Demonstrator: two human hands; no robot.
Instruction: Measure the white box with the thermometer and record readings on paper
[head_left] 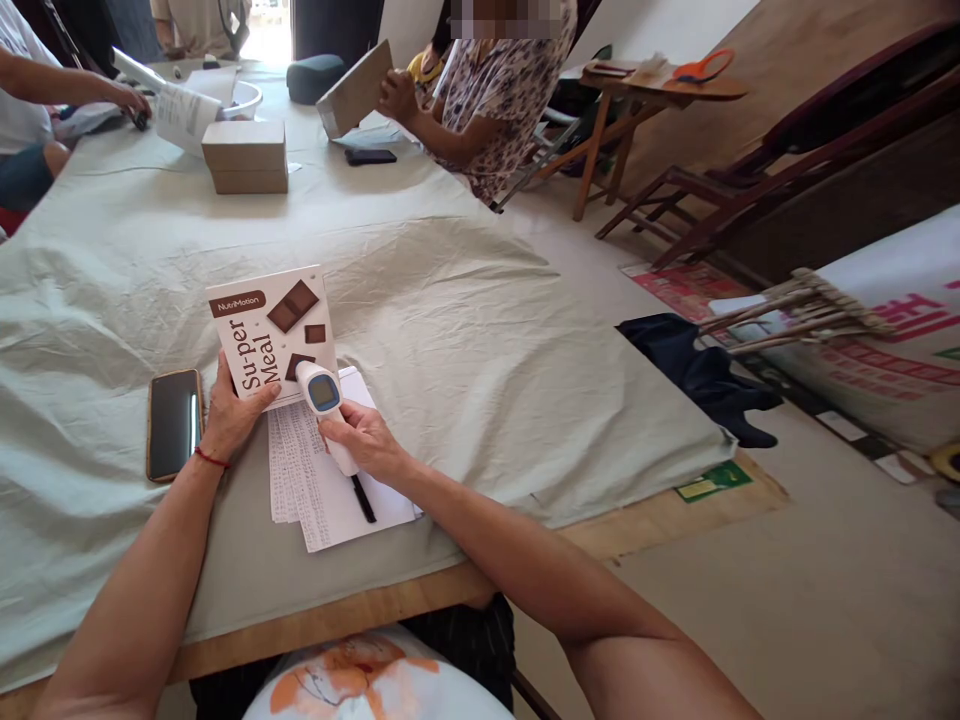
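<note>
My left hand [234, 408] grips the lower left corner of a white and brown box [259, 305] printed "NutriMotion Su-per Meal", its thumb across the front. In my right hand [364, 438] is a white infrared thermometer [341, 450] with a blue-rimmed display facing me. The thermometer's front end overlaps the box's lower right part; I cannot tell whether they touch. Beneath both hands lie printed sheets of paper [315, 510], with a black pen [364, 498] on top. A phone [174, 425] in a brown case rests just left of my left hand.
A cloth-covered table [465, 400] spreads ahead. Farther back are a brown box [246, 160], a dark phone [371, 157] and a white basin [244, 100]. One person at the right holds a cardboard box [356, 92]; another's hand [131, 100] is at the left. Orange scissors [703, 68] lie on a wooden stand.
</note>
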